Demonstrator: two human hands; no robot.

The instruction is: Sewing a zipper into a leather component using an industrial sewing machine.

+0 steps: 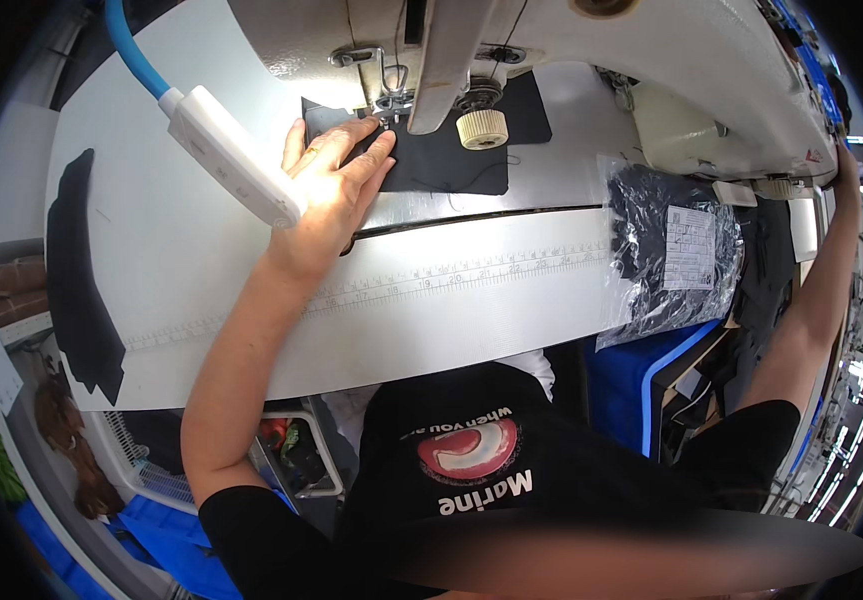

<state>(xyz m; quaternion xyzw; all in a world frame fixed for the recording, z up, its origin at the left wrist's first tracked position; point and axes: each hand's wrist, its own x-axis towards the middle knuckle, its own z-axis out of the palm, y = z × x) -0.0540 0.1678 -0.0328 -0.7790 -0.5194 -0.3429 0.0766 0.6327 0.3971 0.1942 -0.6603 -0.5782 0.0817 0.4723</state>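
My left hand (329, 175) lies with fingers stretched over a dark fabric piece (456, 165), its fingertips close to the presser foot (387, 115) of a sewing machine (681, 50). The fabric lies flat on the machine bed beneath the needle area, with a loose thread on its lower part. A second dark layer (529, 110) shows behind it to the right. My right arm reaches up along the machine's right end; the right hand (839, 125) is at the far rim, and its fingers are hidden.
A white lamp (231, 155) on a blue flexible neck hangs over my left wrist. Dark cut fabric (81, 280) lies at the table's left edge. A clear plastic package (676, 250) with a label rests at the right. A ruler scale (451, 278) runs along the white table. Baskets stand below left.
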